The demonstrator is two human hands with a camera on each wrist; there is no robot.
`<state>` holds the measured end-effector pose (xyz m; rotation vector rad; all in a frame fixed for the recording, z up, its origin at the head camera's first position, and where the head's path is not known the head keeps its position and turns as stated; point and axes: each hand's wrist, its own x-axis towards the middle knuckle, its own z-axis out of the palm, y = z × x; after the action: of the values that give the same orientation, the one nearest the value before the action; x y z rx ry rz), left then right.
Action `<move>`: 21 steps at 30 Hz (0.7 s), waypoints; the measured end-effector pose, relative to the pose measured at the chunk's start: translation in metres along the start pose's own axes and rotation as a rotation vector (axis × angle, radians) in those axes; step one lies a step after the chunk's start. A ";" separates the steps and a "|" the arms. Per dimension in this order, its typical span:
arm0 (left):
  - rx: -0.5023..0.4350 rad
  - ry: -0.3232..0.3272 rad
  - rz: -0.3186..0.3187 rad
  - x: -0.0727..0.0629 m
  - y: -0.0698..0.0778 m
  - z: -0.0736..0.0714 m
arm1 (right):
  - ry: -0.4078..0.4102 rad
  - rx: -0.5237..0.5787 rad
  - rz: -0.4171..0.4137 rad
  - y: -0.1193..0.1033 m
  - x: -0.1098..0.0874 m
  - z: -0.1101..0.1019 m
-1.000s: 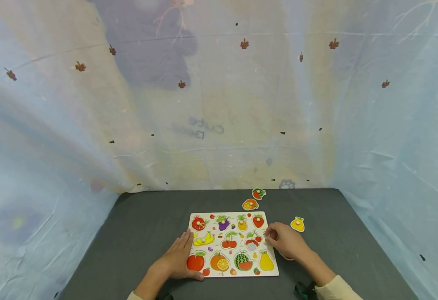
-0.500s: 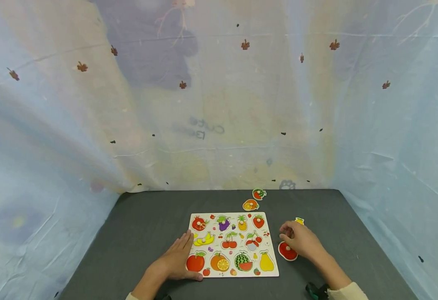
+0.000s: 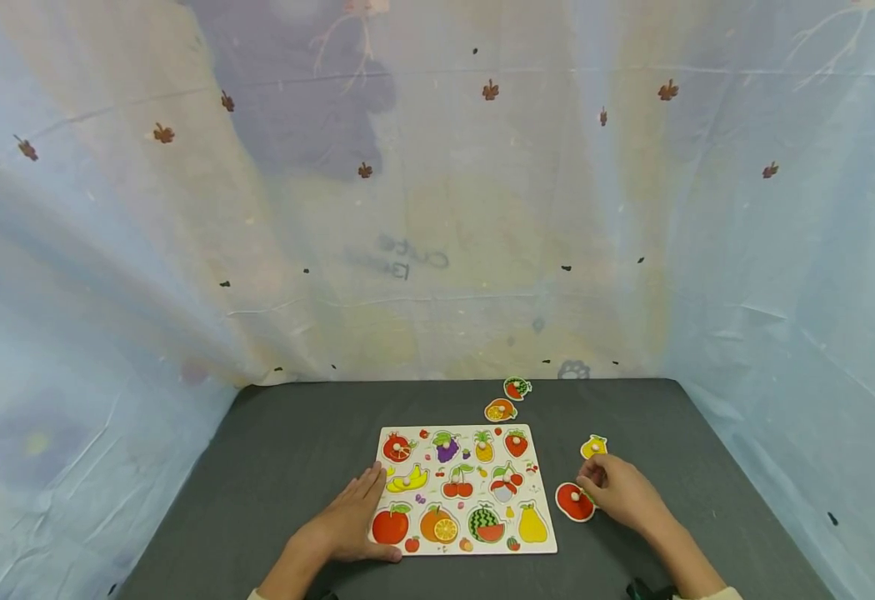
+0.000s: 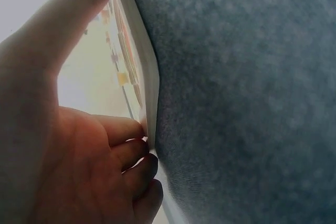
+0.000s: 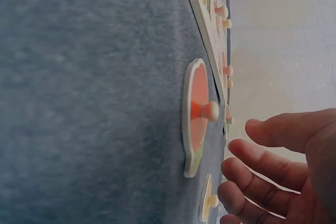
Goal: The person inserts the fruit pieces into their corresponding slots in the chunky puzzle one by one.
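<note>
My left hand (image 3: 352, 517) rests along the left edge of a white fruit puzzle board (image 3: 550, 546); the left wrist view shows its thumb (image 4: 68, 19) and fingertips (image 4: 143, 169) against the board's edge. Just right of the board lies a red apple puzzle piece (image 3: 575, 504) with a pale knob (image 5: 210, 110). My right hand (image 3: 625, 493) is beside this piece, its fingers loosely bent and thumb apart from them, with nothing between. Behind that hand, a yellow pear puzzle piece (image 3: 594, 446) lies on the table, its lower edge partly covered in the head view.
Beyond the board lie an orange puzzle piece (image 3: 501, 409) and a watermelon puzzle piece (image 3: 517, 388). Several knobbed pieces sit in the board's upper rows. A dark grey cloth covers the table (image 3: 295, 433), and a patterned curtain (image 3: 437, 208) hangs around it.
From the board's right edge, my right hand has moved right, passing over the apple piece to its right side, which now shows almost whole. My left hand has stayed nearly still.
</note>
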<state>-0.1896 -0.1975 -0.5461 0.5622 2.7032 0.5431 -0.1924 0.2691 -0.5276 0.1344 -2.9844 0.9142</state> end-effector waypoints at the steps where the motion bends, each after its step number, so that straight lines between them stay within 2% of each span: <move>1: -0.001 0.002 -0.002 0.000 0.001 0.000 | -0.001 0.000 0.003 0.001 -0.001 0.000; 9: -0.012 0.009 -0.001 -0.005 0.006 -0.003 | -0.004 0.017 0.031 0.006 -0.011 0.007; 21: -0.008 0.007 -0.015 -0.006 0.011 -0.005 | 0.003 0.001 0.008 0.004 -0.012 0.014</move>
<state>-0.1827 -0.1927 -0.5359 0.5389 2.7081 0.5521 -0.1804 0.2655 -0.5423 0.1209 -2.9839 0.9166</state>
